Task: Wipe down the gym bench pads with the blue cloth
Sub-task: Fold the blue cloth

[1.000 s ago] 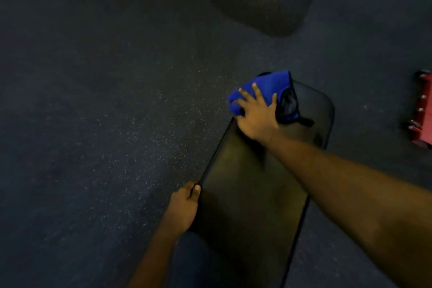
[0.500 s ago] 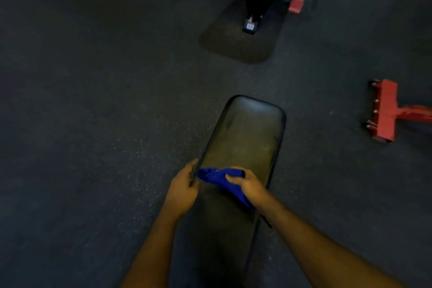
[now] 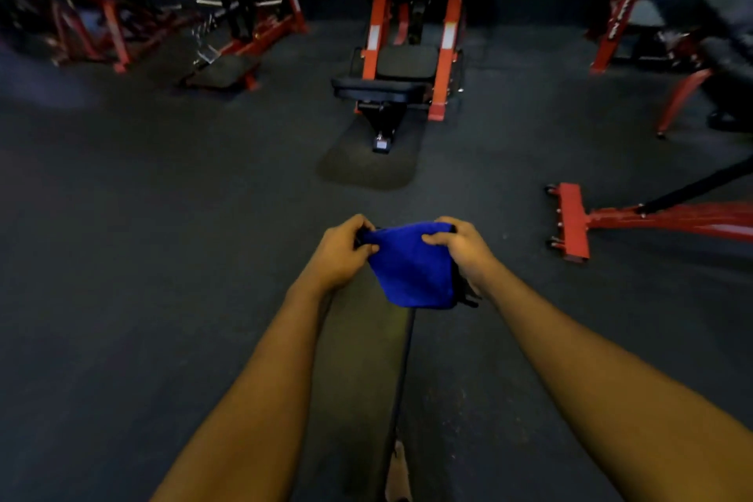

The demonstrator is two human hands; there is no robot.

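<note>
The blue cloth (image 3: pixel 413 267) hangs folded between both hands, lifted off the pad. My left hand (image 3: pixel 342 253) pinches its upper left corner and my right hand (image 3: pixel 462 249) grips its upper right corner. Below them the black bench pad (image 3: pixel 366 359) runs toward me as a dark strip between my forearms; its far end is hidden behind the cloth and hands.
A red-framed machine with a black seat pad (image 3: pixel 379 88) stands straight ahead on a floor mat (image 3: pixel 368 163). A red bench foot (image 3: pixel 572 222) lies on the floor to the right. More red racks (image 3: pixel 260 24) line the back. Dark rubber floor surrounds the bench.
The cloth has come off the pad and my left hand left the pad's edge to take hold of it. The view tilted up, revealing the machines ahead.
</note>
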